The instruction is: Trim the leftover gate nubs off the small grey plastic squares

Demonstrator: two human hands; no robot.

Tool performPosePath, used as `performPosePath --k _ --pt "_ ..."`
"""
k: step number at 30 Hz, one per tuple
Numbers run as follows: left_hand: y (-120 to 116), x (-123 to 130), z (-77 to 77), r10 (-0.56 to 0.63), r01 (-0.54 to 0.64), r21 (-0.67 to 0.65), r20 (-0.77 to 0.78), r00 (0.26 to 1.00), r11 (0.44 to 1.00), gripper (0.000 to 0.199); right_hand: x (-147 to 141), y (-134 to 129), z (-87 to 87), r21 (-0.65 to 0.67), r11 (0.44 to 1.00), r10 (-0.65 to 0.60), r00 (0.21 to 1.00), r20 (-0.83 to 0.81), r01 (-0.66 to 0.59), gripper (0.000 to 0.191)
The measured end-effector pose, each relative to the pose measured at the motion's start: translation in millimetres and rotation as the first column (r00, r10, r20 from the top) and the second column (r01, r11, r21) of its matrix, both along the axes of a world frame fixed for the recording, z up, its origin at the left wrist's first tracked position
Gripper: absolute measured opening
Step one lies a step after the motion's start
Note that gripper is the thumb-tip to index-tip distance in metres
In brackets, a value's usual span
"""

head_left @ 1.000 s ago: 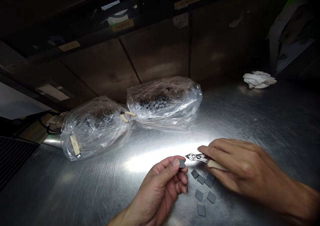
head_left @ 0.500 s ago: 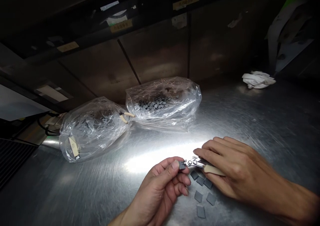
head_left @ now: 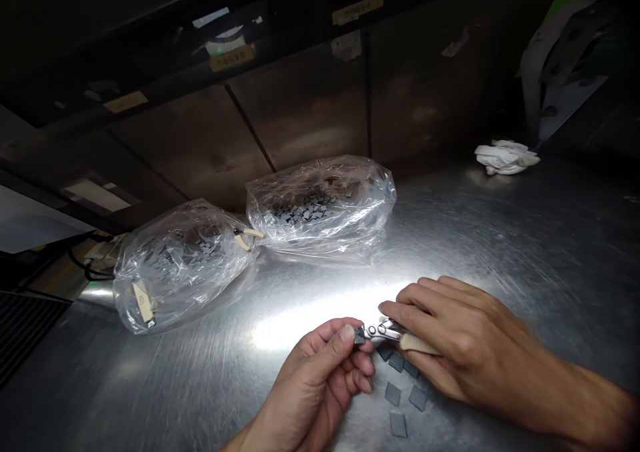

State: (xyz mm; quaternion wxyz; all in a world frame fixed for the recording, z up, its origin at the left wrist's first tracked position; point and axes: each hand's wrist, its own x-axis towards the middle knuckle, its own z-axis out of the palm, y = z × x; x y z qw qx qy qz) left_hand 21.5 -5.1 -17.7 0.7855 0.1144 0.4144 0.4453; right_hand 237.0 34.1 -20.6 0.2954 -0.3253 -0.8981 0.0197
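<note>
The right grip (head_left: 463,339) holds pliers (head_left: 417,344), their tips at the tile (head_left: 359,337) pinched in the left grip (head_left: 320,375), at nine o'clock.

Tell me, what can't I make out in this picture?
Head view:
Tips of the pliers: too small, against the grey piece in the left hand.
Pliers' far handle: hidden by the right hand.
Piece counts in the left bag and right bag: glare, folded plastic.
Leftmost tan label's writing: dim, blurred.
Right forearm: cut off by the edge.
</note>
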Motion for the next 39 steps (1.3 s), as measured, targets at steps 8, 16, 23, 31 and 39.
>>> performPosePath --k 8,16,23,31,39 --pt "-0.4 0.0 2.2 0.000 0.000 0.006 -0.009 1.000 1.000 0.017 1.9 -0.6 -0.7 -0.014 1.000 0.003 1.000 0.018 -0.003 0.023" --pt "-0.1 -0.4 0.6 -0.005 0.005 0.013 -0.018 1.000 1.000 0.020 2.0 1.2 2.3 0.032 0.999 0.013 1.000 0.024 -0.014 0.023" --pt "-0.4 -0.6 0.2 0.002 -0.002 0.017 -0.015 1.000 1.000 0.018 2.1 -0.1 1.1 0.058 0.998 0.020 0.999 0.049 -0.023 0.023" --pt "0.5 0.2 3.5 0.020 -0.020 -0.007 -0.014 1.000 1.000 0.021 5.6 -1.4 1.2 -0.044 0.998 0.036 0.999 0.011 -0.035 0.023" --pt "0.7 0.4 2.1 0.031 -0.031 -0.015 -0.021 0.999 0.999 0.023 9.6 5.8 2.6 -0.039 0.999 0.015 1.000 0.004 -0.015 0.026"
